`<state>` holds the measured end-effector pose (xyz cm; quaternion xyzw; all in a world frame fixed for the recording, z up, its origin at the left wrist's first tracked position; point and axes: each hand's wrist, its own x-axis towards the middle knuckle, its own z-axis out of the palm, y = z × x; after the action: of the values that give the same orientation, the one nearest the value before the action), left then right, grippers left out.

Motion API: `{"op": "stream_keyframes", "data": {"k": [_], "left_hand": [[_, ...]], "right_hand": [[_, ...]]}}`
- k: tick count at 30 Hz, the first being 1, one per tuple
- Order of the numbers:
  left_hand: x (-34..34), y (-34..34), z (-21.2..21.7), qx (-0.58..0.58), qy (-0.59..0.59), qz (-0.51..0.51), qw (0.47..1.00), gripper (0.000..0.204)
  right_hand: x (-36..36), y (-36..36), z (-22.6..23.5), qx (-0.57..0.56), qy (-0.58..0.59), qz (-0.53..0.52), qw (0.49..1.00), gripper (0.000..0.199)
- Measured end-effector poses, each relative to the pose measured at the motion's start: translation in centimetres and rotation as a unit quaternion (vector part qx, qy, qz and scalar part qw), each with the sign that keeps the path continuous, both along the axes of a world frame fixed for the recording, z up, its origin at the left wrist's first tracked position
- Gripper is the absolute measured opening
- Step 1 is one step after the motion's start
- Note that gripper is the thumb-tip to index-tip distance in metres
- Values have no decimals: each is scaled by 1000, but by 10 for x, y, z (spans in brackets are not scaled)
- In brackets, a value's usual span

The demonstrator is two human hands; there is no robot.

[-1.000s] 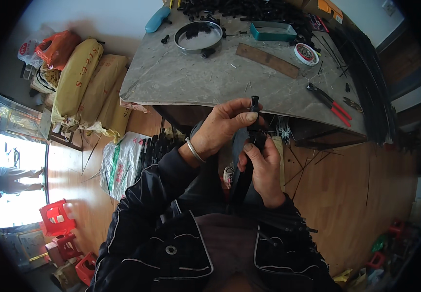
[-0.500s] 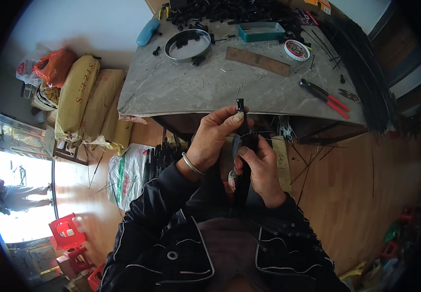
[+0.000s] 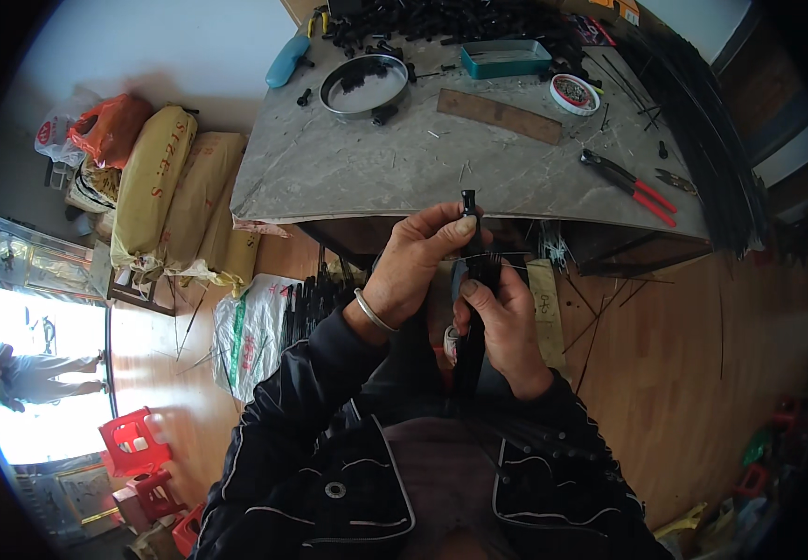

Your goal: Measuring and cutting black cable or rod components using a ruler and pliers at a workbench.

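In front of the table's near edge, my left hand [image 3: 393, 280] pinches a short black cylindrical piece [image 3: 468, 200] between thumb and fingers, its end poking up above them. My right hand [image 3: 510, 329] is closed just below and to the right, around a dark, long black bundle [image 3: 484, 271] whose lower part blends into my dark clothing. A thin pale wire [image 3: 516, 253] crosses between the hands at the top of the bundle. Exactly how the piece and the bundle join is hidden by my fingers.
On the grey table [image 3: 329, 177] are red-handled pliers [image 3: 633, 189], a wooden strip [image 3: 499, 117], a round metal tray [image 3: 364, 110], a teal tin [image 3: 507, 72] and a heap of black parts [image 3: 460, 26]. Yellow sacks [image 3: 152, 187] stand left; long black rods [image 3: 693, 121] lie right.
The whole view has shifted slightly, so the table and hands appear a little farther right. Both hands keep nearly the same grip, and the black piece looks slightly turned.
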<state>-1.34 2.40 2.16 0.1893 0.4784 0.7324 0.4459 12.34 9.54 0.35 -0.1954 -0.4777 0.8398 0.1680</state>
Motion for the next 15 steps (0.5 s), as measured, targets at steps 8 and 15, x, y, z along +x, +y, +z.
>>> {"op": "stream_keyframes", "data": {"k": [8,15], "left_hand": [[4,-2,5,-13,14,11,1000,26],[-4,-3,16,44,-53,-6,998,30]], "right_hand": [[-1,0,0,-14,7,1,1000,18],[-1,1,4,-45,36,19,998,19]]}}
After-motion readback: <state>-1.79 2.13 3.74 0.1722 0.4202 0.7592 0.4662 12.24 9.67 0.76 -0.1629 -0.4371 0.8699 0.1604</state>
